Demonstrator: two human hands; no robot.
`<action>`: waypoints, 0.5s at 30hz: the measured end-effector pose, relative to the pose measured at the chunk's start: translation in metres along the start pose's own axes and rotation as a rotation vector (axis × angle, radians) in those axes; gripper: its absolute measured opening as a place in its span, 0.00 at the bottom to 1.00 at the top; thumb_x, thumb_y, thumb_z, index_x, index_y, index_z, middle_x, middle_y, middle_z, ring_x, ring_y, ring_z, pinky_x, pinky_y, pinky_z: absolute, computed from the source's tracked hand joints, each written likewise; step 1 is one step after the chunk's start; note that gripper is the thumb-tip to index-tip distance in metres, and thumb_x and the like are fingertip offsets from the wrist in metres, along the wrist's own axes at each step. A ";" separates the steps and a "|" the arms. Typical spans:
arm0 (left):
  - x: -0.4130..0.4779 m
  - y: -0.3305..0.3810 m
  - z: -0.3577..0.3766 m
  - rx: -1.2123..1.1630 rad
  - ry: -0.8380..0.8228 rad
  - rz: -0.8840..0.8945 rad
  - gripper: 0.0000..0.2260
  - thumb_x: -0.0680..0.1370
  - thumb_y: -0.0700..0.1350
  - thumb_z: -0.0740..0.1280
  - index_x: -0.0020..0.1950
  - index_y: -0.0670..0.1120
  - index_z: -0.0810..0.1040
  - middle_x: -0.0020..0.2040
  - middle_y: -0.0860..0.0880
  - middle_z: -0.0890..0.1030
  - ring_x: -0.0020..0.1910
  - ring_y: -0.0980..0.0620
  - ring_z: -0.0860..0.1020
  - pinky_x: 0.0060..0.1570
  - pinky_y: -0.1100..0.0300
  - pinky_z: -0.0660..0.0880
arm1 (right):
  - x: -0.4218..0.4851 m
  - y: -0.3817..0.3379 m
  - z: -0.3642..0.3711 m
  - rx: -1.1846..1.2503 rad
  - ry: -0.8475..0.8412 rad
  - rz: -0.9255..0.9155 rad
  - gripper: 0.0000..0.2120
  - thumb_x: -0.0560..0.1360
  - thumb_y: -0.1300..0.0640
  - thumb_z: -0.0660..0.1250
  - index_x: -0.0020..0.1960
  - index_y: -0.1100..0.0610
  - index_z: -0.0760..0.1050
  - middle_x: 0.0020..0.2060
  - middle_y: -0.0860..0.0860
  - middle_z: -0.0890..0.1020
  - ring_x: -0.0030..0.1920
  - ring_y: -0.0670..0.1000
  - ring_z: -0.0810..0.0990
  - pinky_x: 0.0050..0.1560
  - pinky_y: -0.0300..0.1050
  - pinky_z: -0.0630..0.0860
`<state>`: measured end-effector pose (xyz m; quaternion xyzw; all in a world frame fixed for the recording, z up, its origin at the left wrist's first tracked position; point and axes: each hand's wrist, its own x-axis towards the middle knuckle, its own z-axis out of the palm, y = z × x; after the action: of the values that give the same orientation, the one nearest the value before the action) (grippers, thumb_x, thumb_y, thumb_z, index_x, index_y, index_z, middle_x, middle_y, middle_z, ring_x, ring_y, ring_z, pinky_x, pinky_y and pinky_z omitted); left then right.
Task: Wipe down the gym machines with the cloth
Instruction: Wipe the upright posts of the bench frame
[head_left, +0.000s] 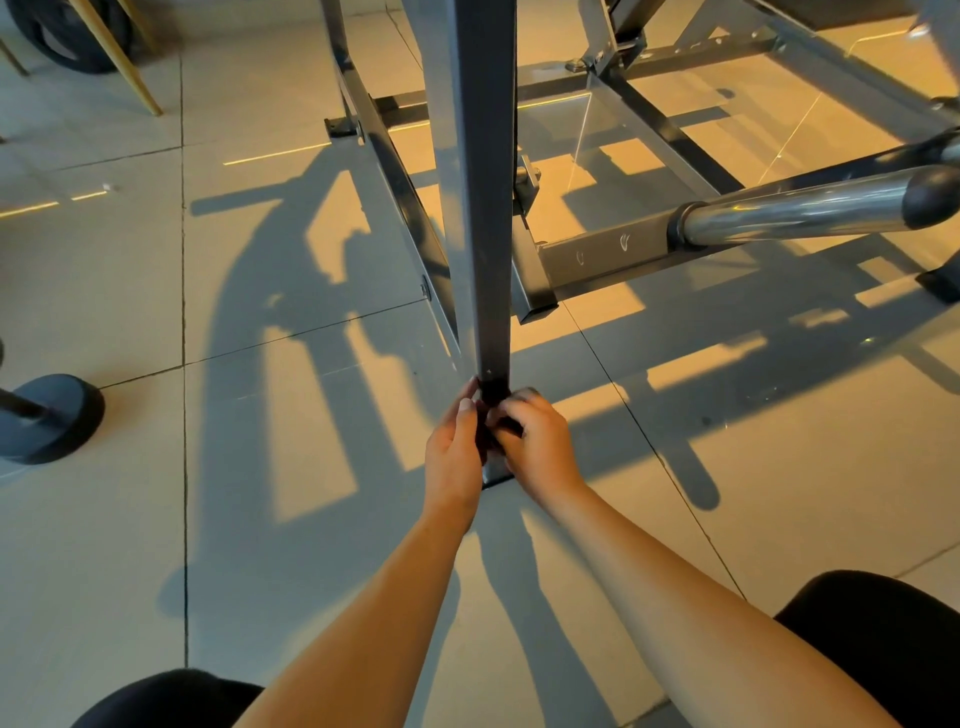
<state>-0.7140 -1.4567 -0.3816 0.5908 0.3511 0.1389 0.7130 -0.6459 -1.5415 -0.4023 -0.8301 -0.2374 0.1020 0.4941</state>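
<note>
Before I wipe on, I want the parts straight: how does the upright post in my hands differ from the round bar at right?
The upright post is square, matt dark and stands upright; the round bar is cylindrical, shiny chrome and lies nearly level. Both hands grip the post; nothing touches the bar.

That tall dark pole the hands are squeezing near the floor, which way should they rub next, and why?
Probably upward. Both hands, left hand and right hand, clasp the square upright post right above its foot on the tile floor, with something dark, likely the cloth, pinched between them. Hardly any post is left below, so sliding up covers the long stretch above.
</note>
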 end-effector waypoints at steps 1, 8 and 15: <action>-0.002 0.000 0.001 -0.003 0.000 -0.005 0.14 0.87 0.50 0.55 0.67 0.62 0.75 0.51 0.65 0.83 0.52 0.68 0.80 0.49 0.70 0.77 | -0.005 0.003 0.000 0.012 -0.028 0.064 0.07 0.76 0.68 0.68 0.44 0.58 0.80 0.45 0.46 0.79 0.43 0.41 0.80 0.40 0.35 0.75; 0.000 0.004 0.000 0.032 0.052 0.007 0.14 0.87 0.50 0.55 0.61 0.57 0.80 0.49 0.56 0.85 0.52 0.57 0.82 0.49 0.63 0.79 | 0.005 -0.032 -0.005 -0.043 0.181 -0.214 0.07 0.78 0.64 0.68 0.53 0.55 0.79 0.51 0.44 0.78 0.54 0.48 0.78 0.55 0.34 0.74; -0.004 0.005 -0.002 0.002 0.012 -0.028 0.15 0.87 0.49 0.55 0.67 0.54 0.79 0.56 0.52 0.84 0.57 0.54 0.81 0.45 0.63 0.81 | 0.004 -0.018 -0.002 0.020 0.092 0.022 0.12 0.77 0.67 0.68 0.50 0.50 0.79 0.50 0.47 0.79 0.52 0.47 0.79 0.51 0.26 0.73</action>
<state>-0.7172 -1.4563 -0.3757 0.5856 0.3634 0.1321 0.7124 -0.6470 -1.5334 -0.3853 -0.8315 -0.2041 0.0717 0.5117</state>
